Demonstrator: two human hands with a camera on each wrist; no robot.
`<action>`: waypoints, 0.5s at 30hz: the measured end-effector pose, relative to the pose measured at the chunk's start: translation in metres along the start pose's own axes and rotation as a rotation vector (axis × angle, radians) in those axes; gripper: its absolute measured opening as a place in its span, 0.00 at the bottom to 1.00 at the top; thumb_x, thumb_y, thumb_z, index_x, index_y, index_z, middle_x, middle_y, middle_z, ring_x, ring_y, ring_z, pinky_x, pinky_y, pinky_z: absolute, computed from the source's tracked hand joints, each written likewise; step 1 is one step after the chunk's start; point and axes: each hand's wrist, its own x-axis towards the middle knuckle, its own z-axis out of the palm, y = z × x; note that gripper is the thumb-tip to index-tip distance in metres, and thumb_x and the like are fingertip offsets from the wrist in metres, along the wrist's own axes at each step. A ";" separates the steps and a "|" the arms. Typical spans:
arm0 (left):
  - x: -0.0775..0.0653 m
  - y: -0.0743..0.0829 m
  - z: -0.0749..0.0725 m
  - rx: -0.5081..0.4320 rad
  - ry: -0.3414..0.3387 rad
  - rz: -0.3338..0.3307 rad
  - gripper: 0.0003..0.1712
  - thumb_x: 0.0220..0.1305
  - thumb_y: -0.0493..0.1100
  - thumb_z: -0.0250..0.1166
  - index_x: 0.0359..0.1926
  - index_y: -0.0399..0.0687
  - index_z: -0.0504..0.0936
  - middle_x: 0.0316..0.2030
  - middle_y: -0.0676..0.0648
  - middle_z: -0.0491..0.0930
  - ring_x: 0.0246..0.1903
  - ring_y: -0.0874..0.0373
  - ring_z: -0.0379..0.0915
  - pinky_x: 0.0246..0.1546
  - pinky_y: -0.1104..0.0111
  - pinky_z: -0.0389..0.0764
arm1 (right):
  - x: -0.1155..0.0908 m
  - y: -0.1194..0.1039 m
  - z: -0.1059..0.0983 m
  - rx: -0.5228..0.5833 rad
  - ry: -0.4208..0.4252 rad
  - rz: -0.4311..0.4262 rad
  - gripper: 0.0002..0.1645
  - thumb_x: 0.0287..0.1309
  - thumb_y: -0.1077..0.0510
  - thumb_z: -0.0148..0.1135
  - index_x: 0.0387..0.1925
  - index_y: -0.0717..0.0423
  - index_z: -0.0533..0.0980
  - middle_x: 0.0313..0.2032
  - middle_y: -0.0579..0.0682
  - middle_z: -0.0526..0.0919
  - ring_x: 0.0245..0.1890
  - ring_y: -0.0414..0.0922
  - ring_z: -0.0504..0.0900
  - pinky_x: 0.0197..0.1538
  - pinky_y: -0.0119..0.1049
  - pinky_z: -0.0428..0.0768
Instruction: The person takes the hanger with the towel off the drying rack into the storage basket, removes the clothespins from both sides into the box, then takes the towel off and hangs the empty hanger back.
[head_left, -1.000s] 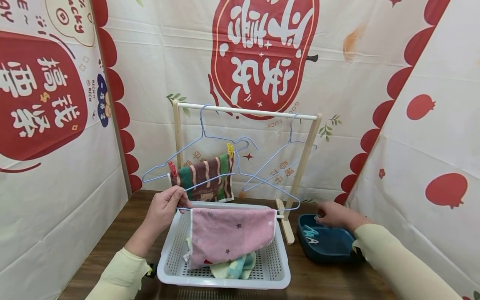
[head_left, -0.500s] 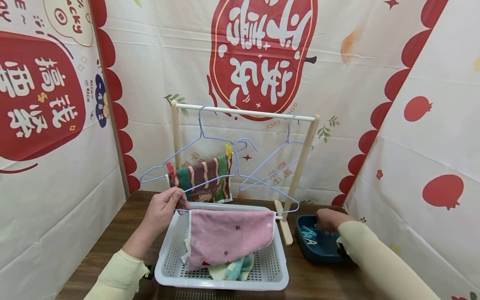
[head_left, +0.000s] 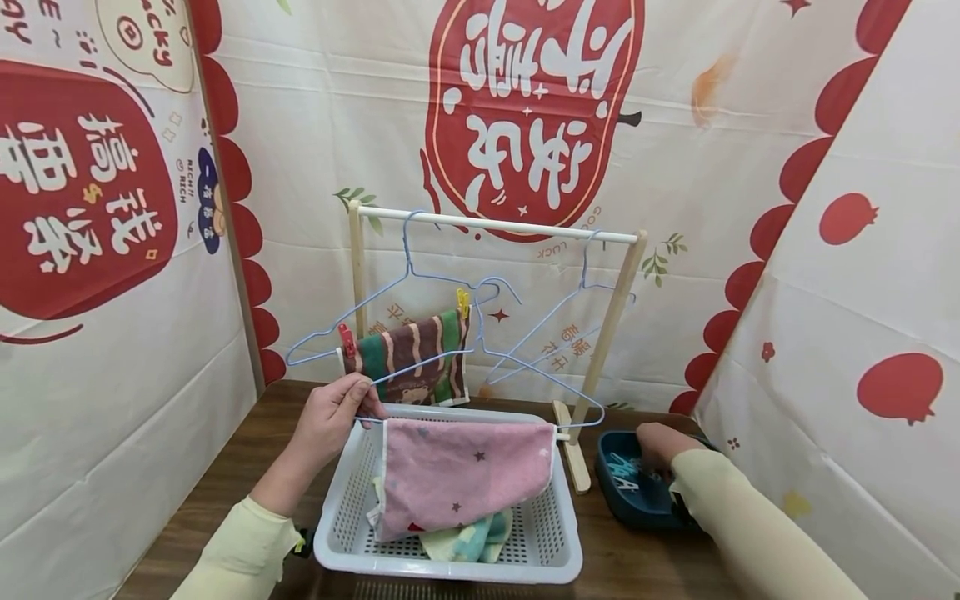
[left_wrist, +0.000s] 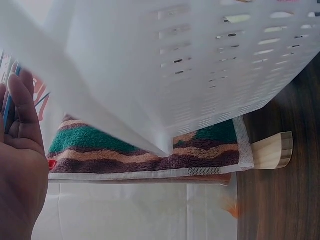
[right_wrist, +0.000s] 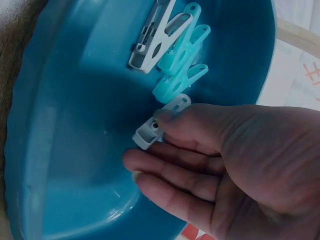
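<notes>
My left hand [head_left: 333,417] pinches one end of a blue wire hanger [head_left: 540,372] above the basket. Over that hanger's lower bar drapes a pink towel with stars [head_left: 468,475]. My right hand [right_wrist: 200,160] is down inside the dark blue tray [head_left: 637,510]; in the right wrist view its thumb and fingers pinch a white clothespin [right_wrist: 159,122]. Two turquoise clothespins [right_wrist: 181,75] and a grey-white clothespin [right_wrist: 156,37] lie beside it in the tray. In the left wrist view the hand [left_wrist: 20,165] shows at the left edge, with a bit of blue wire at its fingers.
Behind the basket [head_left: 330,550] stands a wooden rack [head_left: 498,223] with two more blue hangers. One carries a striped towel [head_left: 412,358] held by a red clothespin [head_left: 347,340] and a yellow clothespin [head_left: 463,303]. A yellow-green cloth [head_left: 480,537] lies in the basket.
My right hand has moved deeper into the blue tray, its sleeve coming over the near rim. The left hand, hanger and pink towel have stayed almost in place.
</notes>
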 end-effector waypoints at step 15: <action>-0.001 -0.002 0.000 -0.003 -0.009 -0.012 0.14 0.86 0.31 0.56 0.40 0.41 0.85 0.30 0.46 0.90 0.29 0.55 0.84 0.35 0.71 0.88 | 0.013 0.008 0.008 0.002 0.001 0.026 0.13 0.60 0.69 0.81 0.38 0.63 0.81 0.28 0.57 0.83 0.26 0.51 0.86 0.33 0.44 0.91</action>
